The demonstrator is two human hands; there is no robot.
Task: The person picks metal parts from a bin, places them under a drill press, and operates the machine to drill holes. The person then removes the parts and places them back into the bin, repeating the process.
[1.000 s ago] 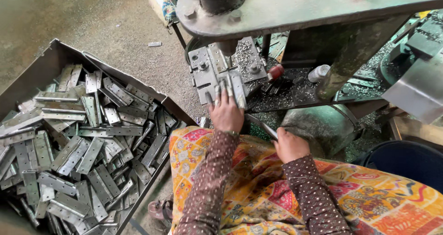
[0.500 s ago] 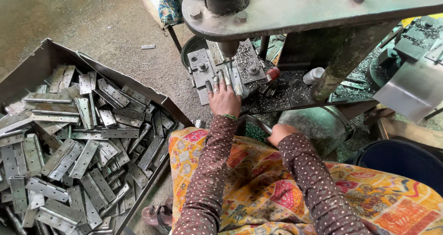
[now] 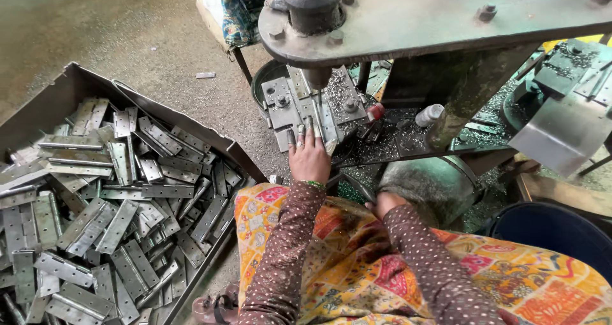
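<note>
My left hand (image 3: 309, 158) reaches forward to the steel jig (image 3: 280, 102) under the press spindle (image 3: 312, 9). Its fingers lie stretched over a narrow metal hinge leaf (image 3: 324, 128) and pin it against the jig. Only the back of my right hand (image 3: 386, 204) shows. It is low, just past my lap, beside a curved dark bar (image 3: 357, 186), and its fingers are hidden. Both arms wear brown dotted sleeves over a bright patterned cloth (image 3: 357, 261).
A big open box (image 3: 70, 86) on the floor to my left holds several loose hinge leaves (image 3: 115, 204). The heavy machine frame (image 3: 446, 19) hangs overhead. Metal shavings (image 3: 395, 140) cover its bed. A dark blue tub (image 3: 554, 229) stands at the right, and another person's patterned clothing (image 3: 239, 12) is beyond.
My left hand has slid forward with the hinge leaf and set it flat on the jig. My right hand has dropped lower towards my lap.
</note>
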